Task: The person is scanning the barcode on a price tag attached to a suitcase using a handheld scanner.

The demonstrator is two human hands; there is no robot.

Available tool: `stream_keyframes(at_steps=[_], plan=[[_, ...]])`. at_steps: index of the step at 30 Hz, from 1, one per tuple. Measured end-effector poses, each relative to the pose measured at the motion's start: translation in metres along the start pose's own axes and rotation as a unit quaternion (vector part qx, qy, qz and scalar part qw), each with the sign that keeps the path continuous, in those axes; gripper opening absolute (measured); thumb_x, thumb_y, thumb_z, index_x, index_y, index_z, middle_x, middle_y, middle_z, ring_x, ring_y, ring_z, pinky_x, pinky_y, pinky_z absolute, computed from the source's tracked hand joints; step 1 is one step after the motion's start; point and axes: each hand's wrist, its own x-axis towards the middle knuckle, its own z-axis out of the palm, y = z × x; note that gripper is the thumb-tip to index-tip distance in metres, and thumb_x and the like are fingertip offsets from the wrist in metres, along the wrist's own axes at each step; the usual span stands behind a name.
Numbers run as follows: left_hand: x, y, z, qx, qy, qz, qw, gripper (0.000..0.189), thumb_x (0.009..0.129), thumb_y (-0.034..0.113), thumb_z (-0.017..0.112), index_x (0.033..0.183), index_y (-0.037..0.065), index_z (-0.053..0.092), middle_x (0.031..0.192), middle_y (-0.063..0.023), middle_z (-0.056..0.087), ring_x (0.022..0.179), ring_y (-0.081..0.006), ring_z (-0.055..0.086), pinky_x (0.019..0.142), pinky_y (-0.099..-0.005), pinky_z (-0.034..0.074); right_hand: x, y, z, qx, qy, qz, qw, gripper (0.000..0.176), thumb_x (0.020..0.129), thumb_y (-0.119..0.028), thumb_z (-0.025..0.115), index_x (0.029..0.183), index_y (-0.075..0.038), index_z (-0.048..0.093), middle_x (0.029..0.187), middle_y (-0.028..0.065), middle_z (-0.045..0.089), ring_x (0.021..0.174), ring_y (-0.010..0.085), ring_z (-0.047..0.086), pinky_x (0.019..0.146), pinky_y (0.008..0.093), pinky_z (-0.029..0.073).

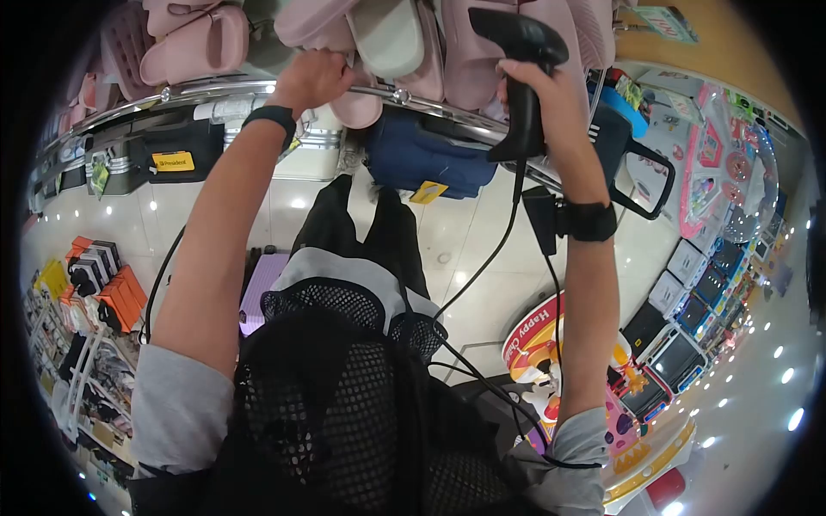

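Right hand [551, 95] raised, fingers clamped round the handle of a black barcode scanner [509, 34]. The scanner's head is up against the pink slippers [194, 43] hanging on the rack. Its black cable [482, 267] drops from the handle base down toward my chest. Left hand [314, 79] is up at the chrome rail [215, 88], fingers curled together and touching a pale pink slipper [360, 109] just beside it. I cannot tell whether they grip the slipper or the rail. Black wristband [271, 114] on each wrist. Blue bag [422, 159] with a yellow tag hangs below the rail, between my arms. Glossy tiled floor [465, 232] underneath.
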Motion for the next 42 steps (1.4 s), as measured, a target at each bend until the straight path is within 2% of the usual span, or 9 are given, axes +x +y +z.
stream_keyframes(at_steps=[3, 4, 9, 13, 15, 17, 25, 32, 42], plan=[[-0.006, 0.000, 0.005, 0.001, 0.031, -0.021, 0.999, 0.036, 0.088, 0.028, 0.048, 0.069, 0.001, 0.063, 0.068, -0.0218, 0.063, 0.069, -0.0382, 0.065, 0.067, -0.0461, 0.054, 0.002, -0.022, 0.005, -0.031, -0.027, -0.049, 0.998, 0.034, 0.081, -0.036, 0.066, 0.074, -0.003, 0.065, 0.064, 0.0029, 0.061, 0.058, 0.0102, 0.057, 0.056, 0.0251, 0.044], [-0.004, 0.001, -0.002, 0.010, -0.002, -0.019, 1.000, 0.036, 0.088, 0.027, 0.048, 0.069, 0.000, 0.063, 0.070, -0.0222, 0.063, 0.070, -0.0385, 0.065, 0.067, -0.0460, 0.054, -0.001, -0.033, 0.006, -0.043, -0.039, -0.020, 0.998, 0.037, 0.083, -0.037, 0.066, 0.098, -0.002, 0.066, 0.071, 0.0044, 0.063, 0.064, 0.0116, 0.060, 0.059, 0.0231, 0.047], [-0.001, 0.006, -0.011, 0.000, -0.033, -0.032, 0.999, 0.037, 0.088, 0.027, 0.046, 0.071, 0.000, 0.064, 0.075, -0.0232, 0.064, 0.073, -0.0398, 0.064, 0.071, -0.0459, 0.053, 0.011, -0.047, 0.007, -0.051, -0.037, -0.033, 0.997, 0.034, 0.082, -0.036, 0.067, 0.091, -0.003, 0.066, 0.070, 0.0027, 0.063, 0.063, 0.0106, 0.060, 0.059, 0.0224, 0.046], [0.002, 0.004, -0.010, -0.003, -0.063, -0.026, 0.998, 0.039, 0.087, 0.028, 0.046, 0.075, -0.002, 0.066, 0.079, -0.0241, 0.067, 0.077, -0.0391, 0.066, 0.076, -0.0469, 0.054, 0.003, -0.031, 0.015, -0.177, 0.066, -0.028, 0.982, 0.041, 0.083, -0.036, 0.065, 0.080, 0.005, 0.063, 0.067, 0.0112, 0.063, 0.060, 0.0248, 0.060, 0.057, 0.0362, 0.043], [0.009, -0.004, -0.002, 0.044, -0.007, 0.008, 0.999, 0.039, 0.087, 0.029, 0.046, 0.072, -0.001, 0.066, 0.078, -0.0243, 0.067, 0.075, -0.0394, 0.066, 0.075, -0.0466, 0.054, -0.013, -0.023, 0.010, -0.064, -0.020, -0.104, 0.992, 0.033, 0.085, -0.034, 0.062, 0.072, -0.003, 0.066, 0.062, 0.0034, 0.061, 0.058, 0.0111, 0.056, 0.058, 0.0270, 0.045], [0.001, 0.005, -0.009, 0.021, -0.052, -0.029, 0.998, 0.040, 0.088, 0.029, 0.045, 0.071, -0.001, 0.065, 0.078, -0.0242, 0.066, 0.075, -0.0400, 0.066, 0.074, -0.0472, 0.053, -0.016, -0.021, 0.001, -0.090, -0.016, -0.080, 0.993, 0.033, 0.084, -0.033, 0.065, 0.072, -0.002, 0.066, 0.063, 0.0034, 0.062, 0.058, 0.0114, 0.056, 0.060, 0.0268, 0.046], [0.002, -0.001, -0.006, 0.033, -0.039, -0.019, 0.999, 0.037, 0.087, 0.030, 0.047, 0.072, 0.001, 0.066, 0.075, -0.0226, 0.066, 0.073, -0.0394, 0.065, 0.071, -0.0472, 0.053, -0.044, 0.003, -0.014, 0.203, 0.007, -0.035, 0.979, 0.032, 0.086, -0.028, 0.065, 0.101, 0.000, 0.058, 0.072, 0.0064, 0.059, 0.062, 0.0135, 0.057, 0.059, 0.0251, 0.047], [0.003, -0.006, 0.007, 0.074, -0.032, -0.029, 0.996, 0.033, 0.084, 0.025, 0.047, 0.065, 0.004, 0.063, 0.072, -0.0212, 0.064, 0.073, -0.0396, 0.064, 0.073, -0.0487, 0.051, -0.043, 0.008, -0.003, 0.127, -0.006, -0.136, 0.983, 0.021, 0.085, -0.017, 0.067, 0.092, 0.001, 0.059, 0.068, 0.0056, 0.061, 0.058, 0.0120, 0.057, 0.057, 0.0259, 0.046], [0.002, 0.006, -0.009, 0.038, -0.043, -0.034, 0.998, 0.033, 0.083, 0.025, 0.048, 0.063, 0.004, 0.063, 0.070, -0.0221, 0.064, 0.071, -0.0398, 0.064, 0.070, -0.0480, 0.052, -0.046, 0.009, -0.001, 0.102, -0.020, -0.138, 0.985, 0.024, 0.083, -0.015, 0.068, 0.096, 0.003, 0.058, 0.070, 0.0036, 0.058, 0.063, 0.0112, 0.055, 0.059, 0.0264, 0.045]])
